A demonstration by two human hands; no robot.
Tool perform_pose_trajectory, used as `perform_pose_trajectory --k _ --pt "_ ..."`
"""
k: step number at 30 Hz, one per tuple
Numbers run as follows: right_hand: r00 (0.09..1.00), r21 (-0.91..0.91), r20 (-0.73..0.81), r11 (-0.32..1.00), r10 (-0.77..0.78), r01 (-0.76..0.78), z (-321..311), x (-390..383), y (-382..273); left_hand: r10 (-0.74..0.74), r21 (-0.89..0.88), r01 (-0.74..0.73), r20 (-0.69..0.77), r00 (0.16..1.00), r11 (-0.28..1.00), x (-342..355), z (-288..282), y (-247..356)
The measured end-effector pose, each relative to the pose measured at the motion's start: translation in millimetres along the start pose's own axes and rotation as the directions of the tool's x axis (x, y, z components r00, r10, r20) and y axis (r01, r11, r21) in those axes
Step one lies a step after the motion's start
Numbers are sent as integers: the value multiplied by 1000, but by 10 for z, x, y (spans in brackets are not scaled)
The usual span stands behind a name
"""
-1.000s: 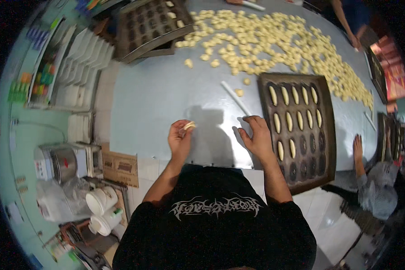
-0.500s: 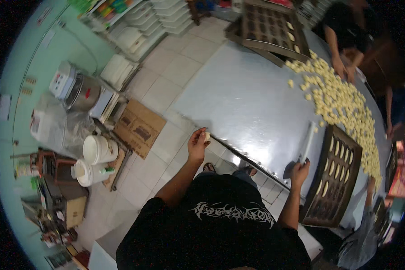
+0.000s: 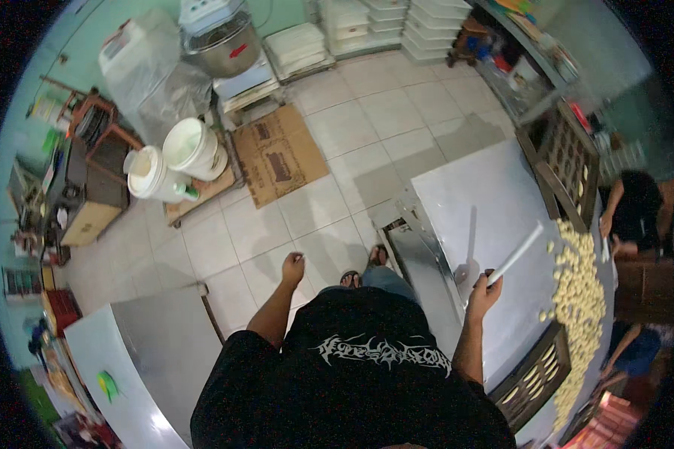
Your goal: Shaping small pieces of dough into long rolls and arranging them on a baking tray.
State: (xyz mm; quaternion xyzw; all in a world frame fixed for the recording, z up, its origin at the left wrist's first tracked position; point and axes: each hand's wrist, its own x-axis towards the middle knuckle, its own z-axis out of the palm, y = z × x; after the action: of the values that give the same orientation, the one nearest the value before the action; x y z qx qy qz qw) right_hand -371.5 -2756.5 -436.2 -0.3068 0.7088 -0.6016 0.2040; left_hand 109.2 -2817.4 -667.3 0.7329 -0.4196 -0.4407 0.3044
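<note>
Head view: right hand (image 3: 484, 295) hides one end of the white rod (image 3: 517, 254).

Small bakery workroom by the look of it. Smooth grey tabletop (image 3: 494, 187) under the right hand (image 3: 485, 293), heap of small pale-yellow dough pieces (image 3: 579, 292) to its right, dark metal moulded tray (image 3: 559, 345) nearer the wearer. Beyond the left hand (image 3: 293, 268): white mixer with steel bowl (image 3: 219, 60), round white plastic buckets (image 3: 207, 165), stacked white plastic trays (image 3: 430, 30), pale tiled floor (image 3: 341, 131).
</note>
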Motion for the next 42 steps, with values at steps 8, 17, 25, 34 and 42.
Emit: perform_pose_trajectory --k 8,17,25,34,42 --pt "955 -4 275 993 -109 115 1372 559 65 -410 677 369 -108 906 636 -979 -1090 -1650" --pt "743 18 619 950 -255 311 3129 1309 -475 -615 87 635 -180 768 767 -592 -610 -1112" --pt "516 -103 853 940 -85 326 4595 2125 -999 -91 155 132 -245 965 979 1604 -967 1474" --pt "558 -279 830 855 -14 436 5361 2461 -726 -128 -431 -16 -304 944 902 3543 -1632 2415" --pt "708 -480 689 830 157 282 5672 2260 -425 -77 -398 -128 -462 884 908 5469 -2379 2707"
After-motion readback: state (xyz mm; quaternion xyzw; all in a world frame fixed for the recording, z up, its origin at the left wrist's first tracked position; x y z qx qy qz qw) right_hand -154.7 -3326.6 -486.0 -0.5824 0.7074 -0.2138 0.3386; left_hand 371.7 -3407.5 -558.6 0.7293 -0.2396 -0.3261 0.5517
